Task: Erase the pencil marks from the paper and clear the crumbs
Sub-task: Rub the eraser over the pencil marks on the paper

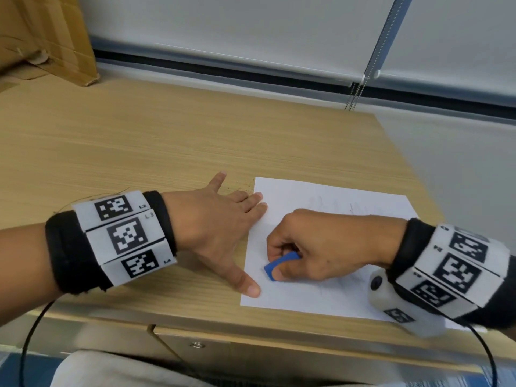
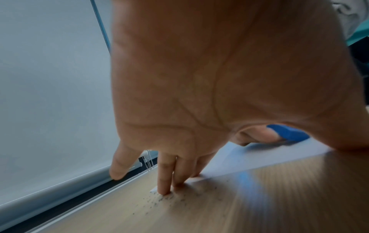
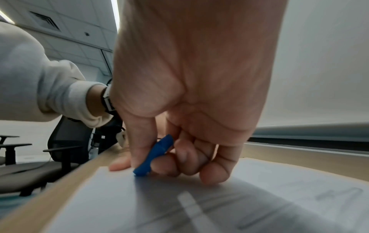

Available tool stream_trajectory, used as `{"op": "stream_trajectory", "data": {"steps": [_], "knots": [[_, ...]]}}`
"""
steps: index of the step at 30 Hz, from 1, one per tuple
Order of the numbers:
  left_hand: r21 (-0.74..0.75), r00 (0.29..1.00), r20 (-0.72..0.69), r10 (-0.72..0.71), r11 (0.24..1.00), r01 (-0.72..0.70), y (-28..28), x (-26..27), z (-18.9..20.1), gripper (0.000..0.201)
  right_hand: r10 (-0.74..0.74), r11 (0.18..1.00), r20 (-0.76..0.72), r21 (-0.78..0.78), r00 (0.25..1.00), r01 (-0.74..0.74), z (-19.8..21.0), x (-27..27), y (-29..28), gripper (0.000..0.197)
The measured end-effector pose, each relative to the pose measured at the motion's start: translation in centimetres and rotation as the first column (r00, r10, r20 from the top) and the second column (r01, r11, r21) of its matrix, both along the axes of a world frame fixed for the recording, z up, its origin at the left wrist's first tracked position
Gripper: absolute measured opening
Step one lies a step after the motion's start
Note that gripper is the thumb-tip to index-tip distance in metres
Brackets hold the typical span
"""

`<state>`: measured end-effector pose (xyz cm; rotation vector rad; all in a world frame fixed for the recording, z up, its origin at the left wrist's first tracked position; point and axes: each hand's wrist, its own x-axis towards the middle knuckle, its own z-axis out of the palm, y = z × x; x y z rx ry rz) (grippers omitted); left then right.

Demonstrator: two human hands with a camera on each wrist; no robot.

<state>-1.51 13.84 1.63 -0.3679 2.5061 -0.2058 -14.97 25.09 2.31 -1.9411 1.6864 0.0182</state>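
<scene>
head view: right hand (image 1: 321, 247) pinches soft eraser (image 1: 279, 264); flat left hand (image 1: 223, 219) pins thin, crease-prone paper (image 1: 321, 289) by its edge.

Pencil marks (image 1: 360, 209) too faint to read; eraser (image 1: 280, 265) partly hidden by right hand (image 1: 321, 247) fingers

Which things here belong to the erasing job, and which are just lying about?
Job: paper, blue eraser gripped by right hand, left hand pressing the sheet's edge, crumbs on the desk.
Lying about: cardboard box, blind chain.
</scene>
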Motion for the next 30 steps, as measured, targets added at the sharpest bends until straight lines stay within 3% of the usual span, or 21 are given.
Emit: {"op": "stream_trajectory", "data": {"steps": [3, 8, 12, 15, 18, 22, 25, 27, 30], "knots": [[0.003, 1.000, 0.009, -0.003, 1.000, 0.003, 0.0, 0.0, 0.1, 0.129, 0.035, 0.999, -0.009, 0.031, 0.999, -0.035, 0.0, 0.3, 0.5, 0.020], [-0.006, 1.000, -0.007, -0.009, 1.000, 0.009, 0.0, -0.1, -0.1, 0.130, -0.016, 0.996, -0.054, -0.092, 0.998, 0.011, 0.0, -0.2, -0.2, 0.022], [-0.010, 0.999, 0.033, -0.008, 1.000, 0.009, 0.1, -0.2, 0.2, 0.130, 0.032, 0.999, -0.034, -0.043, 0.999, -0.033, 0.1, 0.3, 2.7, 0.019], [0.000, 1.000, 0.011, -0.014, 1.000, 0.014, -0.1, 0.0, 0.1, 0.132, -0.166, 0.966, -0.121, -0.218, 0.979, 0.137, -0.4, -1.8, 6.1, 0.019], [0.034, 1.000, 0.008, -0.005, 0.999, 0.005, -0.1, 0.4, -0.1, 0.131, -0.431, 0.861, -0.113, -0.349, 0.895, 0.371, -1.8, -3.7, 9.5, 0.012], [0.055, 1.000, 0.016, -0.013, 0.998, 0.013, -0.6, 1.2, -0.1, 0.125, -0.541, 0.791, -0.093, -0.393, 0.836, 0.468, -4.6, -3.4, 11.7, 0.012], [0.021, 0.996, -0.021, -0.089, 0.996, 0.089, -0.2, 1.6, -0.3, 0.109, -0.594, 0.746, -0.064, -0.417, 0.802, 0.519, -5.4, -2.9, 11.6, 0.016], [0.042, 0.972, -0.086, -0.219, 0.974, 0.223, 1.6, 2.0, -0.6, 0.100, -0.615, 0.725, -0.047, -0.427, 0.788, 0.541, -5.7, -2.9, 11.7, 0.016], [0.118, 0.854, -0.194, -0.482, 0.853, 0.508, 4.8, 2.9, -1.7, 0.094, -0.626, 0.701, -0.006, -0.443, 0.780, 0.559, -5.9, -2.7, 11.9, 0.010]]}}
